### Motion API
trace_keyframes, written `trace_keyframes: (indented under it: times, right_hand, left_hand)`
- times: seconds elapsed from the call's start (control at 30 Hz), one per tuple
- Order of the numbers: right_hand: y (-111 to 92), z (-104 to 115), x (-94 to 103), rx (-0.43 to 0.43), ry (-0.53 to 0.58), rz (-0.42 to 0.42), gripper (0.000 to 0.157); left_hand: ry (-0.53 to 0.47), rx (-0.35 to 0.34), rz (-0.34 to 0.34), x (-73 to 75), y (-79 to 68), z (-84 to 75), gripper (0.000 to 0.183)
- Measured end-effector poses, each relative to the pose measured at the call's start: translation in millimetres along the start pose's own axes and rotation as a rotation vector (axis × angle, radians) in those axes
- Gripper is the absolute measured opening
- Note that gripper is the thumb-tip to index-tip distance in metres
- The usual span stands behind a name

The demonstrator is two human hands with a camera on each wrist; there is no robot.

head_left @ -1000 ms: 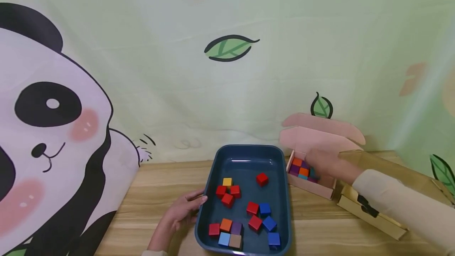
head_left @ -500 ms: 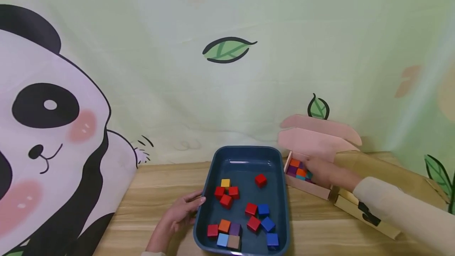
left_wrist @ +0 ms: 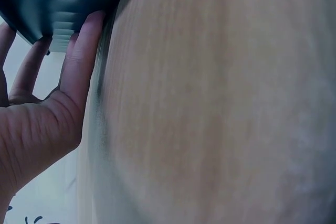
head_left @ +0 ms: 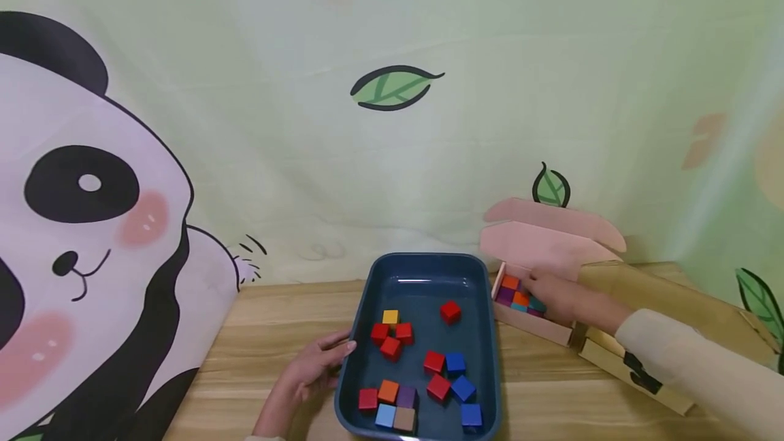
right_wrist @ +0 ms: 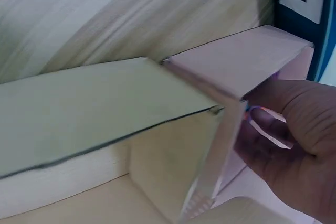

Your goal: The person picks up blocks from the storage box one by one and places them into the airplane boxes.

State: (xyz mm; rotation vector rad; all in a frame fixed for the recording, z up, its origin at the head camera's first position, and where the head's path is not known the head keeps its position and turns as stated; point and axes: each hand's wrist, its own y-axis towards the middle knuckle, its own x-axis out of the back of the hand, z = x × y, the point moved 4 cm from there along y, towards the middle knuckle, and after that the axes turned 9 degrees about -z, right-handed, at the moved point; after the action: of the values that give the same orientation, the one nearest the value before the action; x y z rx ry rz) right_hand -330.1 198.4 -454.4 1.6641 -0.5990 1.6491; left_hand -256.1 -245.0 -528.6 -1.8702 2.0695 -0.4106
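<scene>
My left hand (head_left: 315, 366) rests at the left side of a dark blue tray (head_left: 436, 271). In the left wrist view its straight fingers (left_wrist: 84, 59) touch the tray's outer wall. The tray holds small cubes, among them a yellow cube (head_left: 390, 317), a lone red cube (head_left: 450, 312) and a blue cube (head_left: 471, 416). My right hand (head_left: 554, 295) reaches into a pink box (head_left: 533, 327), over orange, purple and teal cubes (head_left: 520, 299). In the right wrist view the box wall hides its fingertips, so I cannot tell whether they hold a cube.
Right of the pink box stands an open brown cardboard box (head_left: 637, 373) with a black mark, under my right forearm. The pink box's lid (head_left: 545, 240) stands up behind it. A panda-printed cloth (head_left: 294, 155) hangs behind the wooden table (head_left: 263, 312).
My right hand has dipped slightly lower over the cubes in the pink box. The left hand and the cubes in the tray keep their places; the view has shifted a little.
</scene>
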Motion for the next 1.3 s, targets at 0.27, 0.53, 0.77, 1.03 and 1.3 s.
trace_keyframes:
  times: [0.27,0.53,0.77,1.03,1.3]
  right_hand:
    - [18,38,25.0,0.198,-0.044,-0.175,0.032]
    - [39,115,31.2,0.193,0.122,0.031,0.028]
    - [44,144,-30.1,0.097,0.112,0.328,0.039]
    - [40,147,-77.0,-0.102,0.118,0.422,0.071]
    - [36,175,-35.1,-0.134,0.132,0.35,0.04]
  left_hand:
    - [0.004,0.005,0.0,-0.3,0.3,0.5,0.071]
    - [0.013,0.009,-0.02,0.1,1.9,-2.3,0.073]
    - [0.008,0.012,-0.015,-0.7,1.0,0.2,0.073]
    - [0.02,0.011,-0.012,0.9,0.1,-1.7,0.073]
    - [0.021,0.022,-0.029,0.6,0.4,-0.2,0.076]
